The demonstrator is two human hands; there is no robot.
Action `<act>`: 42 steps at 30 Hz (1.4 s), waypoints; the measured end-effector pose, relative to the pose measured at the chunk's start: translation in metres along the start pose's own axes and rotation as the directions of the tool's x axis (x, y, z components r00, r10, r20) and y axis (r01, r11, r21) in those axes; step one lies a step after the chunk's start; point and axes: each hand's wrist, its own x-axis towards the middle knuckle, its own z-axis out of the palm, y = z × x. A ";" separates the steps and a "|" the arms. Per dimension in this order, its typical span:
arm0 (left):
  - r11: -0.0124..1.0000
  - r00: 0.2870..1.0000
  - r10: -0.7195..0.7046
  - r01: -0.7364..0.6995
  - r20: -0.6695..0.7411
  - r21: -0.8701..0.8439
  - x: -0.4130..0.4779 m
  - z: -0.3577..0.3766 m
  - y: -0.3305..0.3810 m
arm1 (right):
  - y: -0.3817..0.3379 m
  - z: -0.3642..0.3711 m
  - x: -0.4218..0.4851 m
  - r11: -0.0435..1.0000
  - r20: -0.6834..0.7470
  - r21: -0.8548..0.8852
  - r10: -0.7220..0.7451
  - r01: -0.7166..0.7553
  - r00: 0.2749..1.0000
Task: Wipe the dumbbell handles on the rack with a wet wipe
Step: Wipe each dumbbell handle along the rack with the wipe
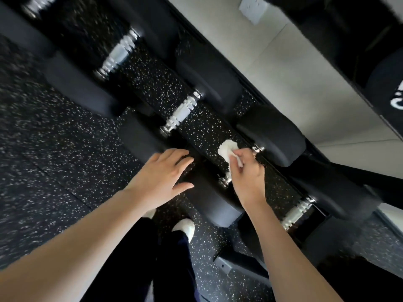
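Note:
Several black dumbbells with chrome handles lie side by side on a low black rack (281,186). My right hand (246,173) grips a white wet wipe (227,150) wrapped round one dumbbell's handle (226,178), hiding most of that handle. My left hand (162,177) rests flat with straight fingers on that dumbbell's near black head (209,201). The far head (274,136) lies beyond my right hand. Neighbouring chrome handles show bare to the upper left (180,113) and lower right (296,213).
Black speckled rubber flooring (54,138) lies under and in front of the rack. A pale wall (283,62) with a white socket (253,8) runs behind it. An upper black rack tier (359,40) crosses the top right. My white shoe (185,227) stands below.

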 end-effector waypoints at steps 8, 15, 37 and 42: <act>0.993 0.997 -0.075 0.075 0.001 0.092 0.007 -0.037 -0.072 | -0.053 0.052 0.026 0.991 0.021 0.128 0.028 -0.030 0.999; 0.997 0.995 0.004 -0.011 0.098 0.075 0.021 -0.036 -0.118 | -0.081 0.103 0.075 0.979 -0.111 0.136 0.168 -0.153 0.979; 0.996 0.993 0.085 -0.087 0.080 0.020 0.024 -0.021 -0.135 | -0.102 0.151 0.110 0.949 -0.539 0.195 0.315 -0.248 0.781; 0.996 0.994 0.082 -0.083 0.075 0.017 0.024 -0.021 -0.136 | -0.104 0.152 0.114 0.927 -0.556 0.261 0.372 -0.269 0.743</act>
